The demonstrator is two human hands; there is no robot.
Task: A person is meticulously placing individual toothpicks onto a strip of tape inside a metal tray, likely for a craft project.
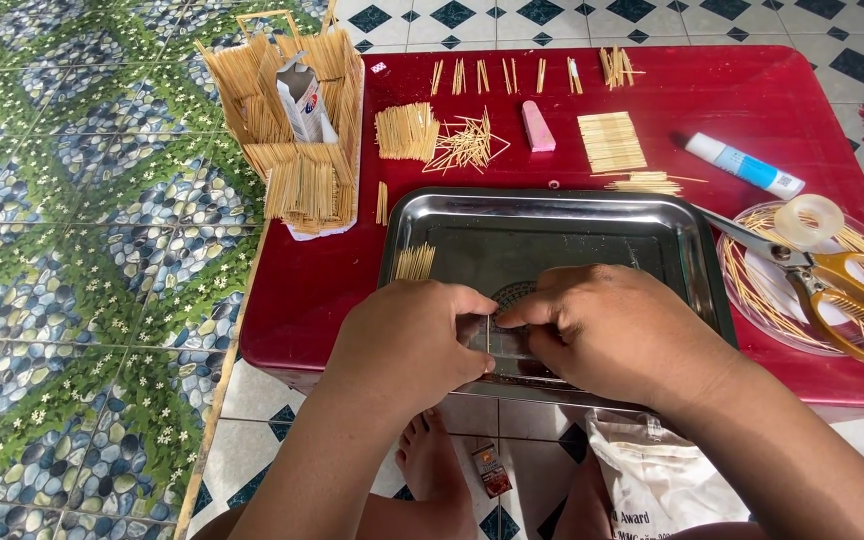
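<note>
Both hands work over a steel tray (592, 215) on a red table (752, 100). My left hand (407, 340) and my right hand (617, 330) meet at the tray's near edge, fingertips pinched on a thin wooden stick (488, 335) held upright. Under the fingers lies a small round patterned piece (512, 295), partly hidden. A short row of joined sticks (414, 262) lies in the tray's left corner.
A stick-built basket (297, 130) with a small carton stands at the table's left. Stick bundles (407, 130), a pink wedge (537, 128) and a glue tube (744, 165) lie behind the tray. Yellow-handled scissors (832, 285) and a tape roll (815, 220) rest on a clear plate at the right.
</note>
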